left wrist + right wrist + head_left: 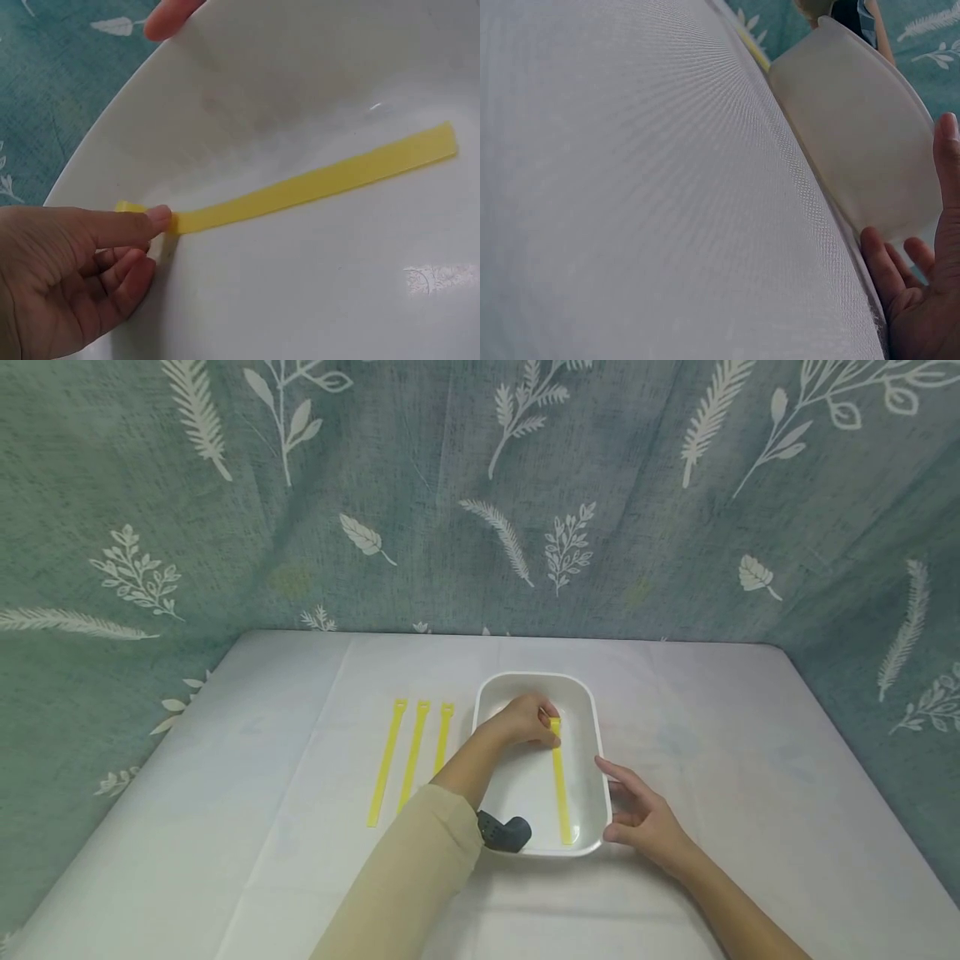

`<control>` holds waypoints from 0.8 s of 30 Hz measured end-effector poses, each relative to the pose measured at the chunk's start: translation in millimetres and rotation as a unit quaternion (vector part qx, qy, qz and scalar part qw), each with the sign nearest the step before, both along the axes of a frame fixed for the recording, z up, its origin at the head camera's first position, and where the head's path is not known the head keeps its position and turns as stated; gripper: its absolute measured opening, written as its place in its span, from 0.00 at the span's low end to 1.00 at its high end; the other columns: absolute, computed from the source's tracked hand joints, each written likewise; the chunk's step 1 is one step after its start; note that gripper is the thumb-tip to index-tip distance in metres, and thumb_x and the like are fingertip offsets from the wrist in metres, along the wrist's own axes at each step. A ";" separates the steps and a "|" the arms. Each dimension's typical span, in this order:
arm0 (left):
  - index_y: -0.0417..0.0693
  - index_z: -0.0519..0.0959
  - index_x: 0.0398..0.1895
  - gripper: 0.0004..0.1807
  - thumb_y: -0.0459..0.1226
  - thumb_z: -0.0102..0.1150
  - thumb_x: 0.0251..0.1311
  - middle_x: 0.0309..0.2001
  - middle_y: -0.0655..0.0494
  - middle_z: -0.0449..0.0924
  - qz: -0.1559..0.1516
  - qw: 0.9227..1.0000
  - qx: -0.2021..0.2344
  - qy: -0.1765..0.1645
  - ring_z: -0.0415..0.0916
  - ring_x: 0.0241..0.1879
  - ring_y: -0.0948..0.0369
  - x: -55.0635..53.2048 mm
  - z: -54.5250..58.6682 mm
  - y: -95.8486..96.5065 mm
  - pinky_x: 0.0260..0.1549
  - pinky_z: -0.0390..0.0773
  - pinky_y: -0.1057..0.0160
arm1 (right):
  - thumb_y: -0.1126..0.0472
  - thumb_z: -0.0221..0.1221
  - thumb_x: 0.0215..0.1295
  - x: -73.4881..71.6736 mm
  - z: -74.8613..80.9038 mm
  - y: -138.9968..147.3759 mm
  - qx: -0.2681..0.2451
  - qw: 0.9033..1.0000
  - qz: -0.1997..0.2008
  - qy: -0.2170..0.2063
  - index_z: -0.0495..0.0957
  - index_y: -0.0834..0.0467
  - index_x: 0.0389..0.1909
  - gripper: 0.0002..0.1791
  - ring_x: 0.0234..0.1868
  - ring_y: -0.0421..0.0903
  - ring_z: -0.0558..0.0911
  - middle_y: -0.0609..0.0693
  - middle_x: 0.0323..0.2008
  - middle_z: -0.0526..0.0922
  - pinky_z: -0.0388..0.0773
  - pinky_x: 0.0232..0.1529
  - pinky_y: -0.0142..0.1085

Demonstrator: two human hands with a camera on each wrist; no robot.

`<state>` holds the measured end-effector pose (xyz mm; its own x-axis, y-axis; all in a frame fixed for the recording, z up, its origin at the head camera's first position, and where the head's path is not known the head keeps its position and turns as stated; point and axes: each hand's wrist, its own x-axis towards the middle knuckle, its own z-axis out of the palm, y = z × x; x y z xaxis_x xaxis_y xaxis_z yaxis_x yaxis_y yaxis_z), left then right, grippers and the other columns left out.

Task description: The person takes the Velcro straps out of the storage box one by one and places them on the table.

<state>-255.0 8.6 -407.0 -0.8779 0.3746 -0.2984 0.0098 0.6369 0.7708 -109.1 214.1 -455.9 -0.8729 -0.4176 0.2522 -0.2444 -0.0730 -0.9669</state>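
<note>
Inside a white rectangular tub [504, 793], my left hand [522, 720] pinches the slotted end of a yellow cable strap [562, 793] between thumb and fingers. The strap's long tail stretches toward the tub's near end; the left wrist view shows it running over the white bottom. At the tub's right side is my right hand [651, 827], fingers spread and loosely bent. In the right wrist view its fingertips [871, 238] are at the tub's outer wall [847, 127], low down.
Left of the tub, more yellow cable straps [386, 764] lie side by side on the white tablecloth [300, 860], partly hidden by my left arm. A dark wrist device [510, 833] is at my left cuff. Patterned green fabric [420, 460] hangs behind the table.
</note>
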 end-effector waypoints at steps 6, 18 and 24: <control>0.42 0.78 0.45 0.22 0.25 0.71 0.42 0.28 0.55 0.70 0.014 1.000 0.012 -0.016 0.68 0.26 0.63 -1.5 0.0 1.9 0.25 0.72 0.72 | 0.64 0.67 0.55 -0.6 -0.6 0.0 -0.005 1.000 0.005 0.008 0.56 0.62 0.70 0.44 0.52 0.44 0.80 0.50 0.62 0.69 0.82 0.38 0.43; 0.36 0.74 0.55 0.28 0.21 0.66 0.47 0.26 0.55 0.68 0.015 0.992 0.110 -0.054 0.71 0.22 0.64 -5.1 1.0 4.4 0.27 0.80 0.69 | 0.65 0.67 0.54 -1.2 -0.9 1.2 -0.006 1.000 0.002 0.001 0.56 0.61 0.70 0.44 0.48 0.46 0.82 0.50 0.60 0.71 0.82 0.37 0.44; 0.40 0.71 0.60 0.30 0.23 0.65 0.50 0.33 0.53 0.69 -0.010 0.984 0.163 -0.065 0.75 0.27 0.62 -2.8 6.2 3.3 0.30 0.83 0.63 | 0.64 0.66 0.55 -1.5 -1.0 2.4 -0.013 1.000 0.012 -0.002 0.55 0.61 0.71 0.44 0.45 0.48 0.83 0.55 0.59 0.70 0.82 0.37 0.44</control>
